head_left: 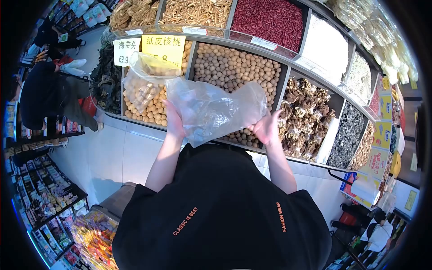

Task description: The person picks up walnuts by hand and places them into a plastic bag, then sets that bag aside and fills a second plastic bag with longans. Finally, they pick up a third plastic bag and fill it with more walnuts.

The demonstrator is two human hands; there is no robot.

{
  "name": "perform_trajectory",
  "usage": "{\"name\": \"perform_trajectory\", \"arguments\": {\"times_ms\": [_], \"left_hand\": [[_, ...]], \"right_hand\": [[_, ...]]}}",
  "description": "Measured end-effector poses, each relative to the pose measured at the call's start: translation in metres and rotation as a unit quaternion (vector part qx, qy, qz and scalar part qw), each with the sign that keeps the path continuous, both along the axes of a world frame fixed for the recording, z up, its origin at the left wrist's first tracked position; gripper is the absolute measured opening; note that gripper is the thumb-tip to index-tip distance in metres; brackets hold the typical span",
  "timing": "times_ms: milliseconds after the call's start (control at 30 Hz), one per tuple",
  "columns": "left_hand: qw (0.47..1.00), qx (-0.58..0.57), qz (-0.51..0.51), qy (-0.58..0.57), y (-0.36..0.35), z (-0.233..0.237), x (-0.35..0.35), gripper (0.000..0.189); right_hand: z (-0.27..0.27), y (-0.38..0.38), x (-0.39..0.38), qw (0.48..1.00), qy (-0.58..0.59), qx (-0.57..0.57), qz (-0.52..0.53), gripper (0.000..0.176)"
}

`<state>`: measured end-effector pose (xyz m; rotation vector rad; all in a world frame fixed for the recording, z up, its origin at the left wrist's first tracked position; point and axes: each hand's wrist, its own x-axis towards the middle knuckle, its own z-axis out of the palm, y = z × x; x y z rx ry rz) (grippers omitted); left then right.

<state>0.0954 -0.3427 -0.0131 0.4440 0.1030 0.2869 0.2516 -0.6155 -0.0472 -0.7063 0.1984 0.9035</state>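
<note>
A clear plastic bag (216,108) is spread out between my two hands over the bins of nuts. My left hand (175,120) grips its left side, with some fingers hidden behind the film. At the lower right edge of the bag, my right hand (268,129) holds on with its fingers while the thumb points up, away from them. Left of my left hand, a second clear bag (137,85) with pale nuts in it rests on the paper-shell walnuts (155,110). Darker round nuts (238,65) lie behind and under the bag.
Dried mushrooms (303,117) fill the bin to the right, then black dried fungus (346,135). Red beans (267,22) sit in the upper row. A yellow price sign (163,51) stands at the walnuts. A person (40,96) is in the aisle at left.
</note>
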Motion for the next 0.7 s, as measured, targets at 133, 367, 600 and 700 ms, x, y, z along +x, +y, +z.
{"name": "perform_trajectory", "arguments": {"times_ms": [133, 367, 600, 700], "left_hand": [[0.947, 0.220, 0.115, 0.205, -0.009, -0.016, -0.005, 0.049], [0.908, 0.371, 0.046, 0.192, -0.003, 0.009, -0.026, 0.043], [0.886, 0.362, 0.171, 0.235, -0.003, 0.021, -0.044, 0.047], [0.865, 0.356, 0.223, 0.276, -0.015, 0.005, -0.041, 0.049]], "right_hand": [[-0.033, 0.005, -0.006, 0.974, -0.134, -0.173, 0.058, 0.074], [-0.010, 0.022, 0.028, 0.968, -0.063, -0.168, 0.178, 0.062], [-0.036, 0.023, 0.059, 0.975, -0.170, -0.131, 0.051, 0.039], [-0.038, 0.014, 0.065, 0.956, -0.238, -0.164, 0.043, 0.043]]}}
